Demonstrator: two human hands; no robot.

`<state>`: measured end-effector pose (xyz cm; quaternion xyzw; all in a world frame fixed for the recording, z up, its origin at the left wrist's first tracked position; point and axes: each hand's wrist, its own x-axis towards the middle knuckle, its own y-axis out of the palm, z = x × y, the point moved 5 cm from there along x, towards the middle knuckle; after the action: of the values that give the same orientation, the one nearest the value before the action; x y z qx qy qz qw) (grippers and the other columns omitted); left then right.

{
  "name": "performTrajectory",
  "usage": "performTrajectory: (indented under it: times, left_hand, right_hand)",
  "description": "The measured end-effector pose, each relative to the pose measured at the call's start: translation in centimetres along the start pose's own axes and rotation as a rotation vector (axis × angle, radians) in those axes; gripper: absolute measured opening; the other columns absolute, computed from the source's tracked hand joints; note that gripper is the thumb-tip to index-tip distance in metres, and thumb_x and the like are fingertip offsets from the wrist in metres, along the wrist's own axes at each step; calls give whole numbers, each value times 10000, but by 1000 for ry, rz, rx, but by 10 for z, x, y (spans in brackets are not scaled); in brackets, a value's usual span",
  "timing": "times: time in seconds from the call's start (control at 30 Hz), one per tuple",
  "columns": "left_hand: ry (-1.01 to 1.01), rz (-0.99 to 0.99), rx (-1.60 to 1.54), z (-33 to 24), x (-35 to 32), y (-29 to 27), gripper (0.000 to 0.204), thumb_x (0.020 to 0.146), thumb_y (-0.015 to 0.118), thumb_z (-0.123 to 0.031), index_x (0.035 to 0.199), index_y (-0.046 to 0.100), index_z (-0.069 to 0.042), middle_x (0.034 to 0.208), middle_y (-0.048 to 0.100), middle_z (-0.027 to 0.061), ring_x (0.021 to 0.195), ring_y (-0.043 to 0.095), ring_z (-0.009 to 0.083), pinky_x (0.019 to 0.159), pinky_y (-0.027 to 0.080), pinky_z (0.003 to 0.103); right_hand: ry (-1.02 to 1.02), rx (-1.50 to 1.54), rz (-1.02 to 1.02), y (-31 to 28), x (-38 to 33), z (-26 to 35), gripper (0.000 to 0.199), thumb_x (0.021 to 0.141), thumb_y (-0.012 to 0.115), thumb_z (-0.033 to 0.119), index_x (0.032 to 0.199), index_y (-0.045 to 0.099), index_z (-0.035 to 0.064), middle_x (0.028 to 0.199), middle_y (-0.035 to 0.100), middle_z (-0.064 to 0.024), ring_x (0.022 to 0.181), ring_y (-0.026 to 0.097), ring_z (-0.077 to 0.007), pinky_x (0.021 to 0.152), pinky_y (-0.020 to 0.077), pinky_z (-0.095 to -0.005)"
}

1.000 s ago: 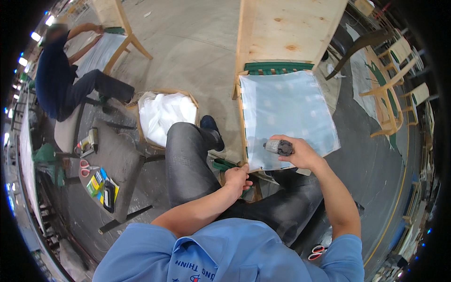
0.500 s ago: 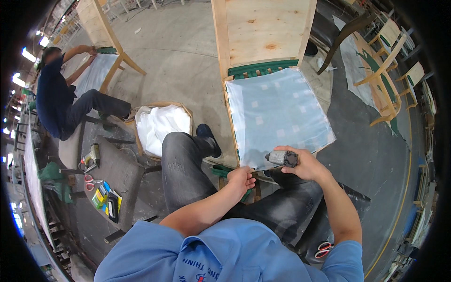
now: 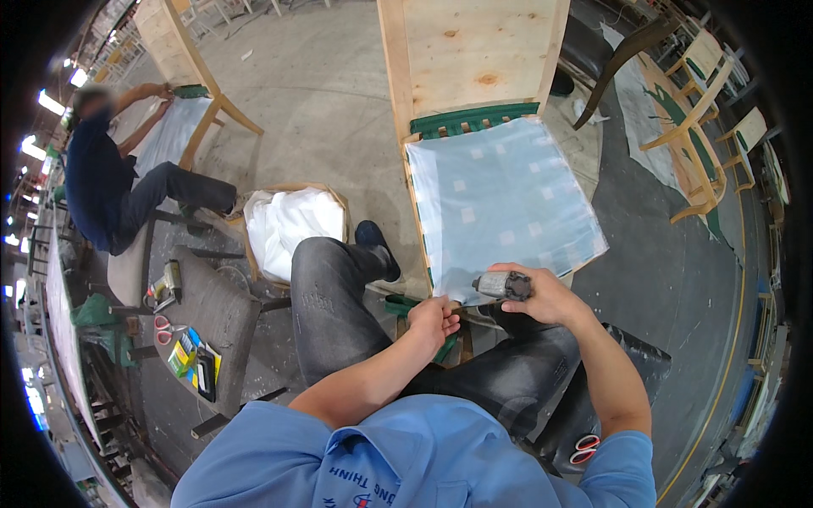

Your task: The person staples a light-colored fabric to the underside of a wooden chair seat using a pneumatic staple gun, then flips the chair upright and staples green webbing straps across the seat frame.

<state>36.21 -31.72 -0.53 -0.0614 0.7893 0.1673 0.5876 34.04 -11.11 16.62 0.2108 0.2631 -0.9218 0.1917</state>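
Note:
A wooden chair frame (image 3: 474,51) lies in front of me, its seat covered by a pale translucent sheet (image 3: 500,203) over green webbing (image 3: 474,120). My left hand (image 3: 434,322) pinches the near edge of that sheet at the seat's front corner. My right hand (image 3: 533,292) is closed around a grey staple gun (image 3: 500,285) pointed at the same edge, just right of my left hand. My knees in dark jeans sit under both hands.
A box of white material (image 3: 292,222) stands to my left. A low grey stool (image 3: 212,317) holds scissors (image 3: 165,324) and small packets. Another person (image 3: 110,182) works on a second chair at far left. More chair frames (image 3: 703,127) stand on the right.
The chair seat has come closer and now sits more central. My right hand with the staple gun has shifted slightly along the sheet's near edge; my left hand keeps pinching it.

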Motion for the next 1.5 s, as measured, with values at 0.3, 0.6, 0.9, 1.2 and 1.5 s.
performTrajectory:
  times: [0.3, 0.6, 0.9, 1.2, 1.5]
  left_hand:
    - [90, -57, 77, -10, -17, -8, 213, 963, 722, -210, 1057, 592, -69, 833, 639, 49, 711, 696, 239, 654, 578, 426]
    - [58, -2, 250, -15, 2, -21, 185, 957, 713, -184, 1053, 623, -54, 851, 669, 58, 695, 703, 220, 626, 564, 381]
    - [158, 44, 255, -21, -3, -17, 164, 962, 644, -128, 1106, 622, -52, 868, 684, 68, 691, 705, 215, 627, 563, 375]
    - [22, 139, 221, -20, -2, -8, 213, 1002, 616, -155, 1188, 587, -56, 902, 705, 80, 741, 700, 228, 679, 581, 399]
    - [27, 280, 74, -22, 10, -8, 168, 1013, 569, -143, 1163, 566, -69, 845, 664, 49, 712, 681, 236, 704, 594, 430]
  right_hand:
    - [35, -10, 60, 13, 17, -3, 686, 813, 812, -18, 1427, 579, 181, 1232, 733, -82, 1109, 673, -185, 1022, 511, -331]
    - [-23, -33, 98, 17, 30, 0, 713, 803, 818, -12, 1439, 569, 194, 1217, 738, -87, 1107, 682, -206, 1010, 520, -341]
    - [11, -90, 154, 26, 36, -2, 710, 799, 817, -7, 1433, 573, 198, 1237, 732, -103, 1124, 686, -230, 1022, 519, -354]
    - [29, -43, 122, 20, 34, -3, 681, 812, 809, -25, 1423, 580, 172, 1239, 727, -90, 1123, 670, -197, 1035, 508, -336]
    - [22, -46, 92, 15, 30, -2, 680, 813, 816, -18, 1423, 578, 167, 1239, 726, -76, 1128, 663, -179, 1034, 504, -327]
